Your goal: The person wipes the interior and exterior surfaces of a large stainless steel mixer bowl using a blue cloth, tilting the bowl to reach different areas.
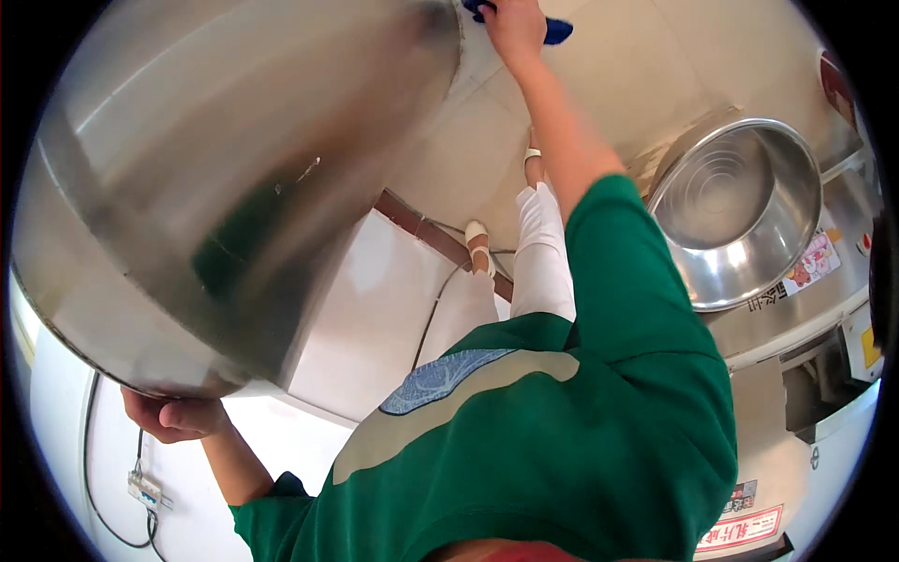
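A large stainless-steel vessel with a curved, dull, shiny wall fills the left and upper left of the head view. At its near lower edge my left hand is closed on the rim, with the thumb showing and the other fingers partly hidden. My right arm is stretched far forward. Beside the vessel's far right edge, my right hand is closed on a dark blue cloth, which sticks out on both sides of the fingers. The top of that hand lies close to the picture's edge.
To the right, a wide steel basin stands tilted on a metal counter. Below the vessel is a white panel, with cables on the tiled floor by my feet. A small electrical box with wires hangs at lower left.
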